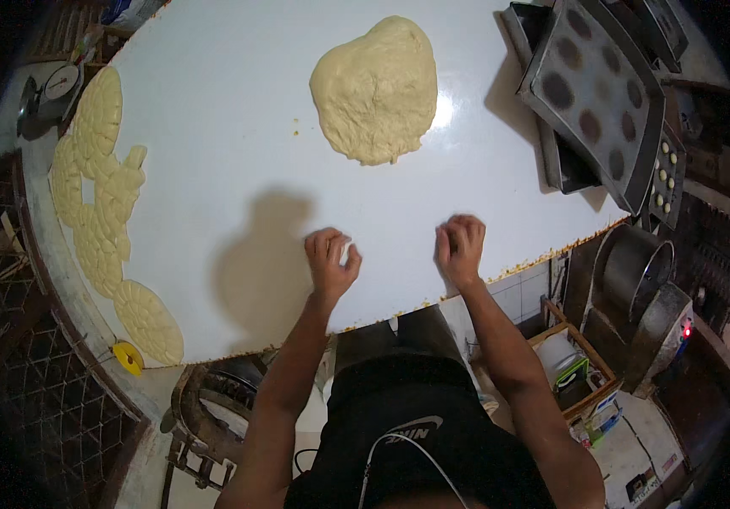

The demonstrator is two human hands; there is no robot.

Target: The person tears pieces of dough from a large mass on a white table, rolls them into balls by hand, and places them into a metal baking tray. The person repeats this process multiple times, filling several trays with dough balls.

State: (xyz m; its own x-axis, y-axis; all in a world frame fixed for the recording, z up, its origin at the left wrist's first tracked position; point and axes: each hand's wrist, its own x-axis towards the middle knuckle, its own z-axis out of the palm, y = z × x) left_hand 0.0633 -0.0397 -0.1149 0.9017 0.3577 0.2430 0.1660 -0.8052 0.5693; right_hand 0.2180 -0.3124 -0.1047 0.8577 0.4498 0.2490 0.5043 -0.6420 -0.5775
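A large mound of pale yellow dough (375,93) rests on the white tabletop (204,102), beyond both hands. My left hand (331,263) is over the near part of the table with fingers loosely curled and the thumb apart from them. White table surface shows in the gap, and nothing is held. To its right, my right hand (462,248) is near the table's front edge, also loosely curled and empty, its thumb set off from the fingers. Neither hand touches the dough. Whether the fingertips touch the table I cannot tell.
Flat scored dough pieces (104,204) line the table's left edge, above a yellow disc (128,358). Stained baking trays (594,93) are stacked at the far right. A dial scale (58,85) stands at far left. A metal drum (636,267) is beyond the right edge.
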